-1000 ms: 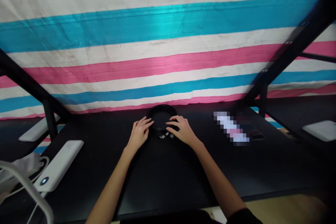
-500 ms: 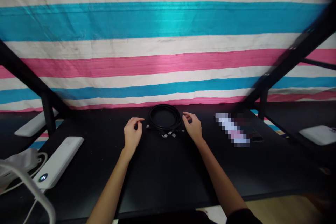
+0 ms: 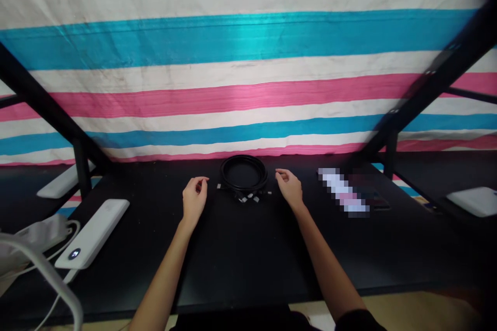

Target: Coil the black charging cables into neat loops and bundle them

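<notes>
A coil of black cable (image 3: 244,186) lies on the black table at the middle, close to the striped sheet. Several metal-tipped plugs stick out at its near side, with one pointing left and one pointing right. To the left of the coil is my left hand (image 3: 194,199), loosely curled, its thumb and fingers slightly apart and nothing between them. On the other side, my right hand (image 3: 290,187) is held with bent fingers, also holding nothing. Neither hand touches the cable.
A white power bank (image 3: 93,232) with a lit display lies left, beside a white power strip (image 3: 39,232) and a cord. A pixelated phone-like item (image 3: 344,191) lies right. Black slanted frame bars (image 3: 423,83) flank the table (image 3: 248,264); a striped sheet (image 3: 248,36) hangs behind.
Both hands have drawn slightly outward, away from the cable coil, which stays in place. The view has shifted a little, bringing the power bank further right.
</notes>
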A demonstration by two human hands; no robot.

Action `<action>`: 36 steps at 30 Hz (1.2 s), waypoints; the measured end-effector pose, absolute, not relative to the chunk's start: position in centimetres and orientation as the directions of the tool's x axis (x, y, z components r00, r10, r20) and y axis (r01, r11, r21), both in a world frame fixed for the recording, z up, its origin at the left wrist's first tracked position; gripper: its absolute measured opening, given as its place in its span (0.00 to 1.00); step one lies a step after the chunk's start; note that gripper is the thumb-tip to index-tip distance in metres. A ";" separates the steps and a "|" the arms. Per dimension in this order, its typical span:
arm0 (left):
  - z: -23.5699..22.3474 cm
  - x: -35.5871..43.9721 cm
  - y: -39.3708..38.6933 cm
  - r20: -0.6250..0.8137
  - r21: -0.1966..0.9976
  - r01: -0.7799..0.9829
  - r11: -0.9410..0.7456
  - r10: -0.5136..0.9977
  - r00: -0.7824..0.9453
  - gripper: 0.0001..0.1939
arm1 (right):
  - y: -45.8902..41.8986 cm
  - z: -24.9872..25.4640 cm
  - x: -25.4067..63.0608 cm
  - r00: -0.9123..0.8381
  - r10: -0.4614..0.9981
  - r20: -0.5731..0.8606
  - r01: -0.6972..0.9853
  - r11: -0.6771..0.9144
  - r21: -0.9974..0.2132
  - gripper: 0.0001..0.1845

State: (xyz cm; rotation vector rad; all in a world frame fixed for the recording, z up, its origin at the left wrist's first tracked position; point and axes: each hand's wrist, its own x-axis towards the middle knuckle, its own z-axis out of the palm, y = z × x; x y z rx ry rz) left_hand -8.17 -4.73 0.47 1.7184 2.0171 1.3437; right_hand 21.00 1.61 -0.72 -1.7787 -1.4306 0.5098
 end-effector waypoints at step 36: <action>-0.1 -10.8 -4.3 0.080 0.227 0.959 0.167 0.979 -0.190 0.13 | 1.3 0.0 29.9 0.638 0.643 0.424 0.699 -0.251 -0.670 0.23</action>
